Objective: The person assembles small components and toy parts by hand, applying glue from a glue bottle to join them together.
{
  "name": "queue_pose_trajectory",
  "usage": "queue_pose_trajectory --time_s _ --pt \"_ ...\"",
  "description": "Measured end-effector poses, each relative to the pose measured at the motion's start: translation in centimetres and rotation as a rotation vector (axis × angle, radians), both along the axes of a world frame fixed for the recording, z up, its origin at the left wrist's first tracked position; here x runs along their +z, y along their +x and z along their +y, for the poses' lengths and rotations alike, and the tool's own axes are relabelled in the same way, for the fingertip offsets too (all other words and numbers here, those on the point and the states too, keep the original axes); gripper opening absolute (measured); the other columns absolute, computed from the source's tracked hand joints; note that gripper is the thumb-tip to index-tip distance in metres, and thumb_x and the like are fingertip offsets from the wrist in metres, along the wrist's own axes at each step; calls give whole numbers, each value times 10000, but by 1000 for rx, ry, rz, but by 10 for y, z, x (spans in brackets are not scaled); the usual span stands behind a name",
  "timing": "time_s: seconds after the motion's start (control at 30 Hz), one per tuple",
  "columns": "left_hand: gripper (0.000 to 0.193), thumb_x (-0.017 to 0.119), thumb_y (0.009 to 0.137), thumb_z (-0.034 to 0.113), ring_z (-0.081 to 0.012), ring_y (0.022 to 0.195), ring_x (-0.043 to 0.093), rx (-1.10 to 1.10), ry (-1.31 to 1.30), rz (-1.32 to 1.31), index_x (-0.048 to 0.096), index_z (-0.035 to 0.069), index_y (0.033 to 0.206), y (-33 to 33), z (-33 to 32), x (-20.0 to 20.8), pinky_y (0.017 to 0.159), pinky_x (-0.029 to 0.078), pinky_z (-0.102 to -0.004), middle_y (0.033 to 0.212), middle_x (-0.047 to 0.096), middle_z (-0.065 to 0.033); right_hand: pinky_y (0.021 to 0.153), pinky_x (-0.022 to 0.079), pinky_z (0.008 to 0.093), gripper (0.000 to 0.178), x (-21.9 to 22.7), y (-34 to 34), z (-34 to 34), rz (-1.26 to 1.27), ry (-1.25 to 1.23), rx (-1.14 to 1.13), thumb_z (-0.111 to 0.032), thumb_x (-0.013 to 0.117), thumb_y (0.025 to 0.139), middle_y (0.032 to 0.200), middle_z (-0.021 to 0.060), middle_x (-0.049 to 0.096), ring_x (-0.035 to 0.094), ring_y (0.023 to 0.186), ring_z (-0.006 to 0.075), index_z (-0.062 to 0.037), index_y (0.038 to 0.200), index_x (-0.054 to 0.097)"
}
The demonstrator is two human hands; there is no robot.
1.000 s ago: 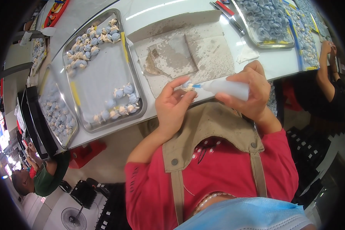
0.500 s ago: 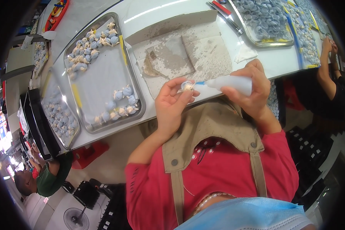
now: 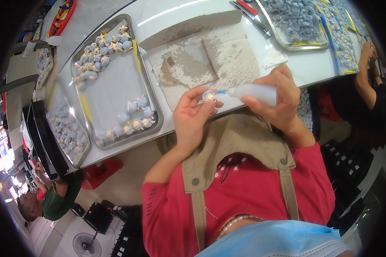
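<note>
Small piece: we see cream and pale blue, in the left hand.
Bottle: we see cloudy white, in the right hand, with a bright blue tip.
Tray: left of the left hand, we see shiny silver with yellow strips.
Tray pieces: there we see soft blue and cream.
Cardboard: past both hands, we see pale grey with darker grey-brown blotches.
Far pieces: past the right hand, we see blue-grey.
Apron: just below both hands, we see plain tan.
Shirt: farther below both hands, we see pinkish red with some white dots.
</note>
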State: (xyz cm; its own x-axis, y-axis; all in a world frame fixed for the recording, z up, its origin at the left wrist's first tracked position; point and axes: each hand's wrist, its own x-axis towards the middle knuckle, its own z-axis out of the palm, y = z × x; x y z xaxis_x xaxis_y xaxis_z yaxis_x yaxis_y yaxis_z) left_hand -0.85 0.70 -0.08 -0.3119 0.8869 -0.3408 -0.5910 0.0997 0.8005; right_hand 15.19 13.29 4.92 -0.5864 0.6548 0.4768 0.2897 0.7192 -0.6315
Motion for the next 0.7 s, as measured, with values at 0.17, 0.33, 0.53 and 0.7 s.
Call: queue_pose_trajectory --time_s 0.17,0.33,0.53,0.7 --pt "325 595 848 32 -165 864 613 9 -15 -21 483 6 1151 -2 0 -1 713 492 -223 1104 595 -137 524 381 277 271 -7 2 1 13 -32 -1 -172 814 597 666 46 579 454 601 186 -45 730 615" --pt "319 583 855 31 -162 881 613 38 -18 -78 481 12 1157 -3 1 -5 703 499 -211 1116 588 -142 594 420 256 256 -25 9 1 142 -284 -35 -143 764 693 753 48 595 503 687 136 -18 837 592" --pt "328 573 864 39 -179 923 607 3 -10 -186 466 45 1174 -5 3 -4 735 494 -229 1168 561 -143 708 432 262 182 -63 0 23 244 -522 -232 -148 648 822 832 72 600 544 802 135 -13 923 581" --pt "325 546 876 29 -183 927 601 -63 86 -355 456 46 1188 -10 3 -8 747 504 -231 1193 538 -172 766 395 330 204 -66 -23 39 71 -283 -286 -240 645 802 882 122 595 539 832 241 -49 872 643"
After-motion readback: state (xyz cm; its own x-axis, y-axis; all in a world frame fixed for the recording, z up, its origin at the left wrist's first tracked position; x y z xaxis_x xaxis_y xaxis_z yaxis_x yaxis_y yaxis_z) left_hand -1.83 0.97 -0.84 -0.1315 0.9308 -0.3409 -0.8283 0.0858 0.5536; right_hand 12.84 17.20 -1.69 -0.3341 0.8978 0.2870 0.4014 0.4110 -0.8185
